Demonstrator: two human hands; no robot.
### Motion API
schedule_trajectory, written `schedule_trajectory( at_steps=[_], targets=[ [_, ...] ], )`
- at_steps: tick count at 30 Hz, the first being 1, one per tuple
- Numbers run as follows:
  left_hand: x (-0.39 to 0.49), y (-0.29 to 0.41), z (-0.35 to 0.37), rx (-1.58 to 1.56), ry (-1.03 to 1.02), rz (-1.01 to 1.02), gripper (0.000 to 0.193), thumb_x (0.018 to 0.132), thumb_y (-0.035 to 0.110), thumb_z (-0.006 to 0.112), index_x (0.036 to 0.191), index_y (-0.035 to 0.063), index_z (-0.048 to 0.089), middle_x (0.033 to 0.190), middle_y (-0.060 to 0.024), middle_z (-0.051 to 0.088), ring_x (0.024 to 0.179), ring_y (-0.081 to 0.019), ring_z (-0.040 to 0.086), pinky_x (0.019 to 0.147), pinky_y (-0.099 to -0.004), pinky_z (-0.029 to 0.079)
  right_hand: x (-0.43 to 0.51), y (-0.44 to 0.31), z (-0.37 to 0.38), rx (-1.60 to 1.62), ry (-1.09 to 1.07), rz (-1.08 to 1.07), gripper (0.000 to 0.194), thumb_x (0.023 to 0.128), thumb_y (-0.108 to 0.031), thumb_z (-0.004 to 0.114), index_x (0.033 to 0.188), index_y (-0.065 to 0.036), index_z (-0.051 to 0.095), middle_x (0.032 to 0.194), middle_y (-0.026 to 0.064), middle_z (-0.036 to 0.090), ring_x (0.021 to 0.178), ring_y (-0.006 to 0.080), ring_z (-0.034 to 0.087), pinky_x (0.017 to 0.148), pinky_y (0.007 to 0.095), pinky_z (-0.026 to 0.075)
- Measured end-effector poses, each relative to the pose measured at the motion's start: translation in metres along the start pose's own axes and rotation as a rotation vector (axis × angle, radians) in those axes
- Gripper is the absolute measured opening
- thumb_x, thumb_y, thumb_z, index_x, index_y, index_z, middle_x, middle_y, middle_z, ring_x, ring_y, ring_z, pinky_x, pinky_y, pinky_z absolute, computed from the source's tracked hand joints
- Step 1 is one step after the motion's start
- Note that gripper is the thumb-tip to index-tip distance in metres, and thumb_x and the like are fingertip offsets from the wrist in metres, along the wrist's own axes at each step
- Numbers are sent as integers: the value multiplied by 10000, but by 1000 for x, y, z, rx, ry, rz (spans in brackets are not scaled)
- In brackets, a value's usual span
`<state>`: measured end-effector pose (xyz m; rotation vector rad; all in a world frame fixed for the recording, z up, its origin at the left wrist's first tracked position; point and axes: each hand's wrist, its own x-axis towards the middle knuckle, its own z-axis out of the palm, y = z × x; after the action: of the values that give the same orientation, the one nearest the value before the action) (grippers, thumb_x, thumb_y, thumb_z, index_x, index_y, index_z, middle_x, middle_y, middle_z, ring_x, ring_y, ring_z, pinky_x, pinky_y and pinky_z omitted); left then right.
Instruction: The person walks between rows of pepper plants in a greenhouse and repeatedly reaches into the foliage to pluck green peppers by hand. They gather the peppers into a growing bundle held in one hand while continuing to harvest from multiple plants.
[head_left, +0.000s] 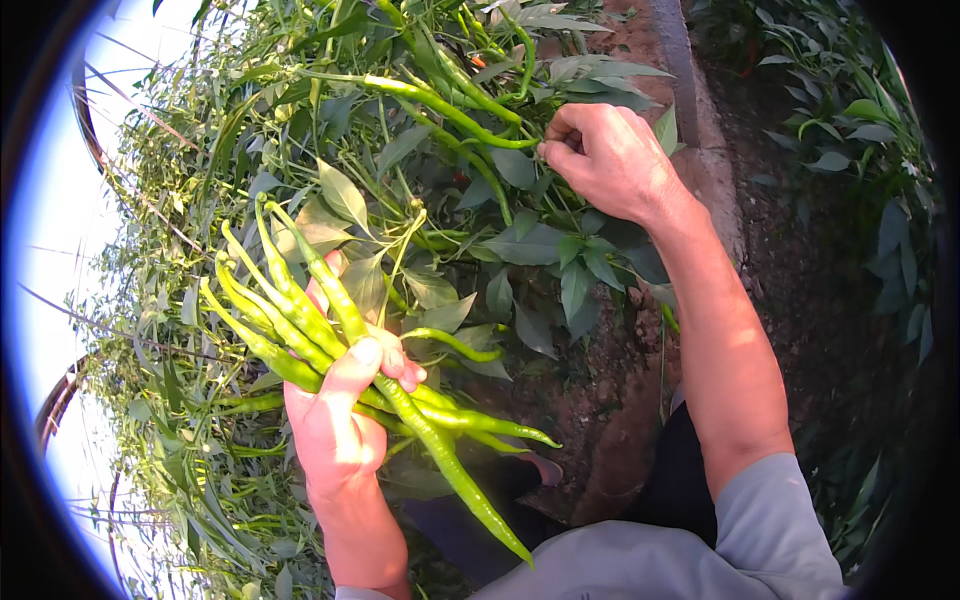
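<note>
My left hand (345, 405) is closed around a bunch of long green chili peppers (300, 315). Their stems fan out to the upper left, and several tips stick out below the fist. One long pepper (450, 465) lies across the front under my thumb and points down to the right. Higher up, the thumb and fingers of my right hand (607, 161) are pinched together at the tip of a long green pepper (450, 112). That pepper stretches leftward to its stem among the leaves. More green peppers (480, 169) hang just beneath it, partly covered by foliage.
Dense pepper plants (225, 142) fill the left and middle. A grey strip (675, 67) runs along bare soil (720, 195), with another row of plants (862, 142) at the right. Thin wires (90, 326) cross the bright left side. My dark-clad legs (675, 480) are below.
</note>
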<state>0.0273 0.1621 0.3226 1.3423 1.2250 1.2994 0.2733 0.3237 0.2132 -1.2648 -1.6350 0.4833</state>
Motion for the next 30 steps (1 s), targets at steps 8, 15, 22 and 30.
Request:
schedule_trajectory(
  at_steps=[8, 15, 22, 30],
  targets=[
    [-6, -3, -8, -3, -12, 0, 808, 903, 31, 585, 1614, -62, 212, 786, -129, 622, 650, -229, 607, 716, -402, 563, -5, 13, 24, -175, 126, -87, 236, 785, -209, 799, 930, -36, 731, 767, 116, 694, 717, 314, 687, 662, 421, 537],
    [-32, 1, -9, -43, -23, -67, 898, 904, 149, 650, 1636, -26, 159, 732, -55, 565, 595, -189, 573, 659, -390, 555, -12, 7, 44, -396, 447, -346, 164, 718, -155, 780, 770, -74, 647, 704, 74, 614, 698, 293, 669, 622, 431, 525],
    [-66, -2, -16, -120, -137, -97, 951, 883, 144, 698, 1621, -47, 128, 671, -105, 591, 569, -251, 622, 664, -430, 585, -13, 4, 42, -413, 575, -439, 173, 680, -93, 752, 713, -95, 582, 665, 54, 592, 621, 274, 634, 585, 412, 501],
    [-87, -9, -32, -123, -110, -70, 885, 884, 160, 719, 1575, -73, 218, 662, -91, 597, 546, -244, 617, 654, -428, 583, -16, -1, 42, -429, 543, -243, 141, 748, -157, 738, 723, -69, 631, 693, 90, 642, 686, 328, 687, 591, 451, 543]
  ],
)
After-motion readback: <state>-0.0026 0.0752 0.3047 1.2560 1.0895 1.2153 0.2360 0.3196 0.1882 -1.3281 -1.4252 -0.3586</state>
